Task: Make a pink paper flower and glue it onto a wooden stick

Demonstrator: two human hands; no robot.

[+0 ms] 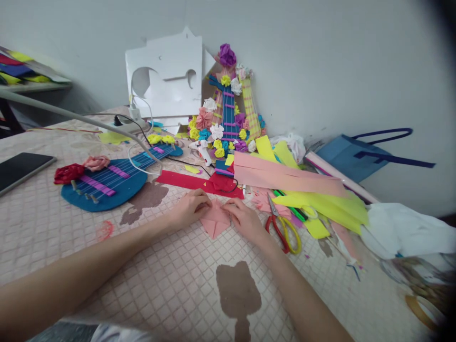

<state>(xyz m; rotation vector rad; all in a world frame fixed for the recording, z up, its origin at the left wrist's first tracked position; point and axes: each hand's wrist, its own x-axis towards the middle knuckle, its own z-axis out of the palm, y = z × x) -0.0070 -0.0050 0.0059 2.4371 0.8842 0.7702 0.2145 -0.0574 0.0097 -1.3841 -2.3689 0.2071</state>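
A folded piece of pink crepe paper (pixel 215 222) lies on the quilted tablecloth between my hands, with crease lines meeting near its middle. My left hand (pixel 192 207) pinches its upper left edge, fingers curled. On the opposite side, my right hand (pixel 243 217) has thumb and fingers closed at the paper's right corner. Just beyond the paper lie a red strip (pixel 185 181) and a small red folded piece (pixel 221 182). Scissors (pixel 281 230) with red and yellow handles rest right of my right hand.
A blue paper guitar (pixel 107 190) with roses lies left, near a phone (pixel 23 170). A white glue gun (pixel 201 151) and its cable sit behind. Pink crepe strips (pixel 285 175), yellow crepe sheets (pixel 331 209) and a green cutter (pixel 294 209) cover the right. Flower-covered guitars (pixel 230 111) lean on the wall.
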